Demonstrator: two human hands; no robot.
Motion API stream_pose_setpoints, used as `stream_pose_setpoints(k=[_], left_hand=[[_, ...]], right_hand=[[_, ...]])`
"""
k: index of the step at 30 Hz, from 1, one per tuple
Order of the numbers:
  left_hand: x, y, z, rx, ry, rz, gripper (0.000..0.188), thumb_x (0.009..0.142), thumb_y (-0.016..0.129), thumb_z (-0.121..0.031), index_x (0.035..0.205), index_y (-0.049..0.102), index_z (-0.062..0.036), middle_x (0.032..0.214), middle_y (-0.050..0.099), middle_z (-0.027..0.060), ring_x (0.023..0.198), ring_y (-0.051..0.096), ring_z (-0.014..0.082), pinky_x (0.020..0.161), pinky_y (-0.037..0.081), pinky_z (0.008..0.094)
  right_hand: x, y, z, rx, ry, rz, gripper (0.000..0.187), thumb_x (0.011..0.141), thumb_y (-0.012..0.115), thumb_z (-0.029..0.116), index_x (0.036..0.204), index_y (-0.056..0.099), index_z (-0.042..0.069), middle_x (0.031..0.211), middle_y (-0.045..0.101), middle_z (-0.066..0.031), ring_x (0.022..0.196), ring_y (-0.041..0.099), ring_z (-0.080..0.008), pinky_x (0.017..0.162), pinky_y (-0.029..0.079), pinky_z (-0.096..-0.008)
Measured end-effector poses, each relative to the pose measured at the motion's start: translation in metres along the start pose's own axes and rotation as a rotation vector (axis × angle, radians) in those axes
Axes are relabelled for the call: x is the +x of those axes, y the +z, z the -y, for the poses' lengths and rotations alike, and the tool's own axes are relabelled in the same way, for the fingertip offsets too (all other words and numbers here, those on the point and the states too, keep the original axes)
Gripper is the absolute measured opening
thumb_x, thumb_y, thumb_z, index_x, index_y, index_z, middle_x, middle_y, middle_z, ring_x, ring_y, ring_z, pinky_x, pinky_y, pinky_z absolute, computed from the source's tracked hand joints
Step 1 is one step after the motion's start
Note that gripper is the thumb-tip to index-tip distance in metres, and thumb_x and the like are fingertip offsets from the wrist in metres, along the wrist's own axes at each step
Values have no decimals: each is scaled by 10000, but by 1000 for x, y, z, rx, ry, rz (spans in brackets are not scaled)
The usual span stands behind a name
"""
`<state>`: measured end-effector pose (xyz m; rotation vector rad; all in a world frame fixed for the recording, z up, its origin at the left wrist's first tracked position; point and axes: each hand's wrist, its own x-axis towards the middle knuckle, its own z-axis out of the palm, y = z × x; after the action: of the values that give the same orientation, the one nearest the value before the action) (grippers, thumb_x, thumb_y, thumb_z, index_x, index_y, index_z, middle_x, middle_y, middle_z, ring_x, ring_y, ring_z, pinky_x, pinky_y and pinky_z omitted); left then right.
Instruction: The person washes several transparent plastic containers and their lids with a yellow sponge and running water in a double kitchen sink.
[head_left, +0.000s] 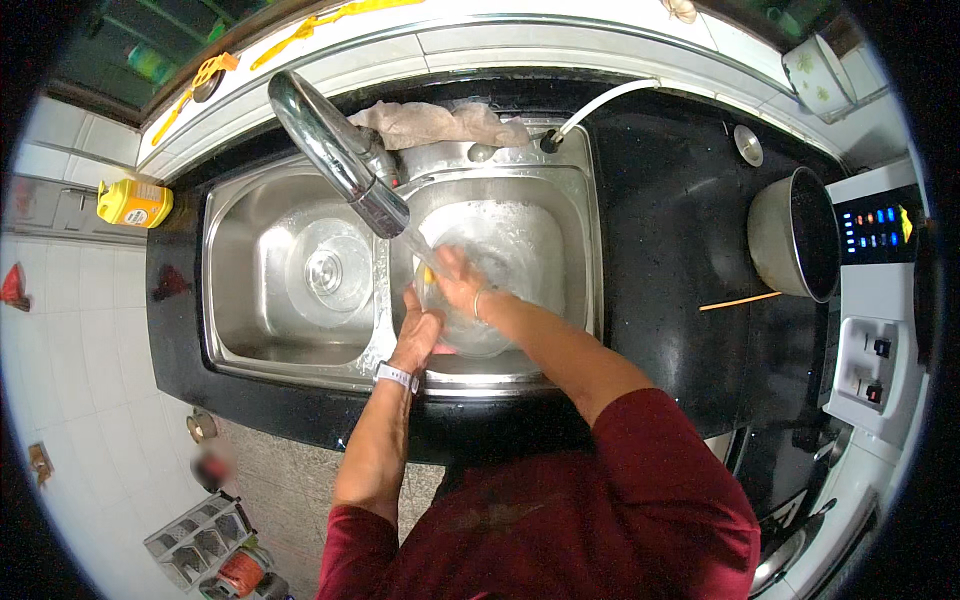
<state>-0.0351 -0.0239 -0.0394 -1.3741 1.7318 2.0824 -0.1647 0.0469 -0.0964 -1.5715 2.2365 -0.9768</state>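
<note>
Water [420, 250] from the chrome faucet [335, 150] could make the clear bowl [484, 340] slip from the left hand [420, 328], seemingly clamped on its rim; the right hand's [460, 285] grip I cannot tell.

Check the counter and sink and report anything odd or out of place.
Nothing drastic. A lone thin stick lies loose on the black counter by the metal pot, with no mate in sight. The beige cloth behind the sink is bunched, not folded. I see no clear damage.

Two basins [250, 290] [566, 260], one faucet [335, 150]
</note>
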Motion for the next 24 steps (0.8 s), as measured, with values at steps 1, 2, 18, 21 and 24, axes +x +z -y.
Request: stream_pose_setpoints(k=[1,2,18,21,24], left_hand=[[9,-4,17,-42,11,-1,884,755,493,-74,1506,26,-81,1265,469,240,1049,561,345,690,597,443],[-1,1,1,-19,-65,-11,889,756,496,-74,1508,23,-103,1234,476,228,975,565,319,637,595,452],[-14,13,-18,-698,-373,161,589,841,450,-195,1340,229,27,1351,297,327,1160,457,473,830,548,598],[-26,25,-6,-888,-395,226,601,791,462,-112,1334,251,39,1344,296,352,1158,431,551,903,490,651],[-28,15,-4,-985,-420,214,707,741,438,14,1410,213,-25,1297,368,316,1120,456,591,864,475,706]], right_hand=[[5,0,-19,24,142,7,261,858,541,154,1094,610,68,1049,563,-176,1058,540,-332,917,463,-430],[3,3,-36,43,296,8,268,860,538,148,1106,608,68,1043,569,-174,1048,547,-339,918,464,-436],[-68,-110,-56,-177,354,124,387,776,682,320,1027,630,30,893,657,-194,914,634,-362,834,505,-425],[-63,-144,-38,-42,703,-82,493,755,730,354,1087,592,16,869,647,-177,943,623,-346,873,488,-410],[-62,-158,-17,-33,637,-166,488,755,734,307,1111,570,16,852,637,-148,835,648,-304,713,535,-398]])
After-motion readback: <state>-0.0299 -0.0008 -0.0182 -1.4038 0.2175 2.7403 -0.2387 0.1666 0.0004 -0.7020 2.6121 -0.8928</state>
